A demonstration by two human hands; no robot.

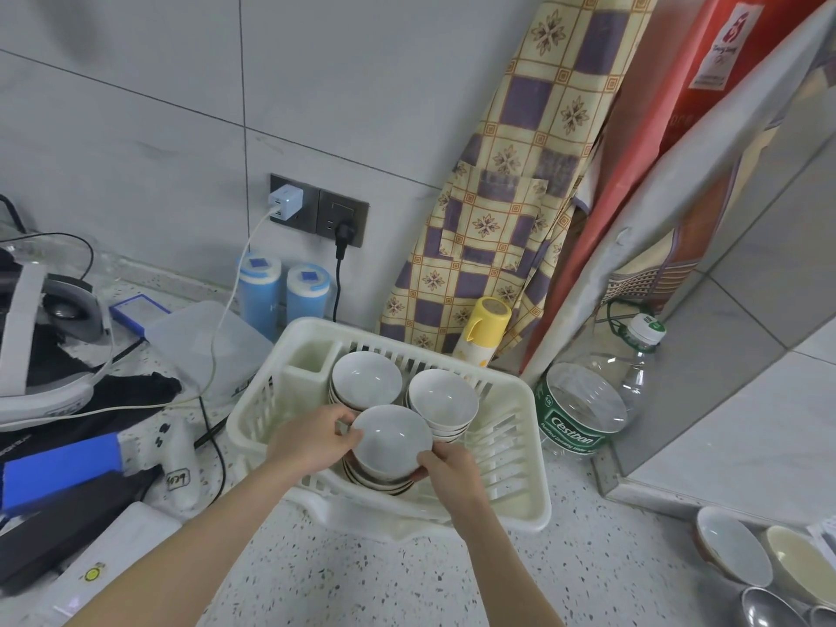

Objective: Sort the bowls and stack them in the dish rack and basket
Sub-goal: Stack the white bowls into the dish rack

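A white plastic dish rack (520,445) stands on the speckled counter. Inside it are three stacks of white bowls with brown outsides: one at the back left (366,377), one at the back right (443,398) and one at the front (391,438). My left hand (312,441) grips the left rim of the top bowl of the front stack. My right hand (445,466) holds that same bowl at its lower right side. More bowls (733,545) lie at the bottom right of the counter, one brown-sided and one cream.
A large clear water bottle (588,400) stands right of the rack, a yellow-capped bottle (482,330) behind it. Two blue canisters (282,291), a charger cable, a headset (45,337) and boxes crowd the left. Metal spoons (769,608) sit at the bottom right.
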